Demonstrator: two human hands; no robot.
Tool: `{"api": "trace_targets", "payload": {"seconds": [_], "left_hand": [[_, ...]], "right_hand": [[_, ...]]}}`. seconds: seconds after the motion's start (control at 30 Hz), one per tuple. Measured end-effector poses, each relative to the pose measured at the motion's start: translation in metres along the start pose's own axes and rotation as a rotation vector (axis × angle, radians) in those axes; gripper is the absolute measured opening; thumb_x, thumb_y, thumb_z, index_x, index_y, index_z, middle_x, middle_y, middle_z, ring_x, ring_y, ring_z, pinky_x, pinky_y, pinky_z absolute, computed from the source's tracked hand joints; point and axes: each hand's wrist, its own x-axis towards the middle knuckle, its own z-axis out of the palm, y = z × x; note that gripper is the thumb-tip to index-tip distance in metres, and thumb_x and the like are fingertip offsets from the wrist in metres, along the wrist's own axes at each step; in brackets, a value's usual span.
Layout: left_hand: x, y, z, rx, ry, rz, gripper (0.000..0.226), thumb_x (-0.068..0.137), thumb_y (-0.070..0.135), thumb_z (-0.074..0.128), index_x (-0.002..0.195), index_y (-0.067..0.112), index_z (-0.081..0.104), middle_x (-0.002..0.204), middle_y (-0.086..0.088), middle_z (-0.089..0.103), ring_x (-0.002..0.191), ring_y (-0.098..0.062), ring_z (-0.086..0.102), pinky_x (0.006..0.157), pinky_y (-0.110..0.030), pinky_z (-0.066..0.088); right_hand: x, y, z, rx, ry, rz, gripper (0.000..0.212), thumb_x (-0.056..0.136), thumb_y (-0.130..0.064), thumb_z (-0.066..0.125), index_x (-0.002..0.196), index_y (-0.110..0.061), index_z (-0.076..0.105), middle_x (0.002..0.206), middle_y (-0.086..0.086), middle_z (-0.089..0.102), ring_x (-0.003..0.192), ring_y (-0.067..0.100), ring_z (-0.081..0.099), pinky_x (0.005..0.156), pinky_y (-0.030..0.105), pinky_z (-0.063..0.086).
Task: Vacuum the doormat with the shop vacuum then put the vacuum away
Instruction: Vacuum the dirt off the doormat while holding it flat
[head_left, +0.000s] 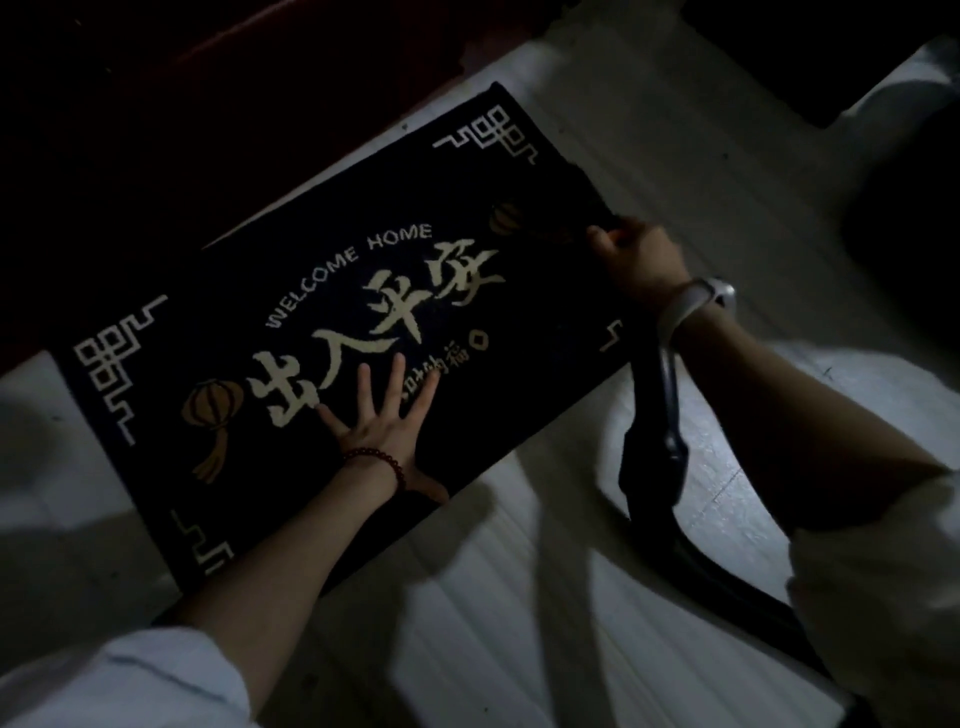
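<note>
Dim light, head view. My left hand (376, 421) lies flat on the doormat (332, 332), fingers spread and straight, palm pressing the pile near the mat's near long edge; grip open, holding nothing. A dark red bead bracelet (376, 462) sits on that wrist. The doormat is dark with pale lettering, "WELCOME HOME" above large characters, lantern motifs and corner fretwork; it lies at a slant on the pale floor (519, 597), its far long edge against a dark red threshold (156, 156). Further right, my right hand (636, 254) is at the mat's right short edge, fingers curled around something dark there; I cannot tell whether it is the mat edge or the nozzle. A white wristband (696, 301) sits on that wrist. Below the right forearm a dark vacuum wand and hose (654, 457) runs down over the floor toward the lower right
</note>
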Motion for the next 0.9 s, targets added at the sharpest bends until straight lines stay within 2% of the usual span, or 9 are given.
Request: {"api": "trace_targets", "payload": {"seconds": [0.07, 0.17, 0.33, 0.43, 0.5, 0.63, 0.73, 0.83, 0.9], "left_hand": [[0.001, -0.001, 0.0, 0.012, -0.003, -0.003, 0.139, 0.05, 0.069, 0.074, 0.136, 0.042, -0.032, 0.142, 0.0, -0.046, 0.133, -0.037, -0.036, 0.101, -0.075, -0.002], [0.0, -0.002, -0.003, 0.035, -0.024, -0.008, 0.138, 0.051, 0.071, 0.072, 0.134, 0.04, -0.034, 0.143, -0.003, -0.045, 0.132, -0.038, -0.038, 0.101, -0.076, -0.002], [0.001, -0.001, 0.0, 0.036, -0.007, -0.007, 0.139, 0.052, 0.068, 0.074, 0.135, 0.04, -0.034, 0.138, -0.002, -0.051, 0.132, -0.038, -0.037, 0.1, -0.077, -0.002], [0.001, -0.001, 0.0, 0.046, 0.003, -0.005, 0.137, 0.054, 0.068, 0.073, 0.136, 0.04, -0.032, 0.138, -0.002, -0.051, 0.132, -0.038, -0.036, 0.1, -0.077, 0.0], [0.001, -0.001, 0.0, 0.043, 0.005, 0.0, 0.137, 0.053, 0.07, 0.072, 0.134, 0.04, -0.034, 0.139, -0.002, -0.05, 0.132, -0.038, -0.036, 0.099, -0.077, 0.0], [0.0, -0.001, 0.0, 0.05, 0.018, 0.005, 0.137, 0.053, 0.071, 0.071, 0.134, 0.04, -0.034, 0.14, -0.002, -0.049, 0.133, -0.039, -0.036, 0.1, -0.077, 0.001], [-0.001, -0.001, 0.0, 0.049, 0.028, 0.003, 0.136, 0.054, 0.07, 0.071, 0.135, 0.04, -0.034, 0.141, -0.002, -0.048, 0.133, -0.038, -0.035, 0.099, -0.077, 0.0], [-0.001, -0.001, 0.001, 0.044, 0.027, 0.004, 0.137, 0.053, 0.071, 0.071, 0.134, 0.04, -0.034, 0.141, -0.001, -0.048, 0.133, -0.038, -0.036, 0.099, -0.076, 0.0], [0.0, -0.002, 0.002, 0.046, 0.034, 0.009, 0.138, 0.052, 0.071, 0.071, 0.132, 0.041, -0.037, 0.14, -0.001, -0.049, 0.133, -0.038, -0.036, 0.099, -0.077, 0.0]], "right_hand": [[-0.008, -0.015, 0.022, -0.013, -0.124, -0.086, 0.037, 0.092, -0.042, 0.049, 0.115, -0.016, 0.059, 0.103, 0.01, 0.066, 0.1, 0.027, 0.061, 0.077, 0.03, 0.043], [-0.031, -0.032, 0.043, -0.047, -0.321, -0.2, 0.037, 0.092, -0.042, 0.049, 0.117, -0.017, 0.058, 0.096, 0.004, 0.063, 0.092, 0.024, 0.062, 0.07, 0.028, 0.041], [-0.059, -0.01, 0.042, -0.148, -0.217, -0.209, 0.062, 0.087, -0.053, 0.051, 0.142, -0.032, 0.03, 0.116, 0.005, 0.061, 0.102, 0.025, 0.059, 0.078, 0.032, 0.048], [-0.084, 0.005, 0.036, -0.079, -0.199, -0.248, 0.076, 0.086, -0.046, 0.056, 0.146, -0.035, 0.012, 0.122, 0.004, 0.05, 0.094, 0.015, 0.053, 0.075, 0.028, 0.044], [-0.101, 0.02, 0.028, -0.2, -0.164, -0.307, 0.076, 0.088, -0.043, 0.055, 0.147, -0.032, 0.008, 0.125, 0.003, 0.045, 0.085, 0.012, 0.046, 0.069, 0.023, 0.037], [-0.145, 0.064, 0.015, -0.155, -0.113, -0.233, 0.059, 0.09, -0.037, 0.055, 0.141, -0.03, 0.028, 0.123, 0.001, 0.056, 0.088, 0.011, 0.057, 0.067, 0.014, 0.036], [-0.155, 0.072, 0.011, -0.119, -0.129, -0.115, 0.041, 0.092, -0.035, 0.051, 0.129, -0.021, 0.041, 0.109, 0.005, 0.064, 0.069, -0.001, 0.049, 0.054, 0.006, 0.028], [-0.135, 0.06, 0.011, -0.201, -0.051, -0.191, 0.042, 0.093, -0.04, 0.048, 0.126, -0.014, 0.042, 0.101, 0.011, 0.065, 0.069, 0.017, 0.054, 0.049, 0.011, 0.024], [-0.111, 0.05, 0.011, -0.198, 0.033, -0.206, 0.042, 0.092, -0.042, 0.046, 0.119, -0.01, 0.042, 0.097, 0.016, 0.064, 0.07, 0.028, 0.055, 0.047, 0.024, 0.03]]}}
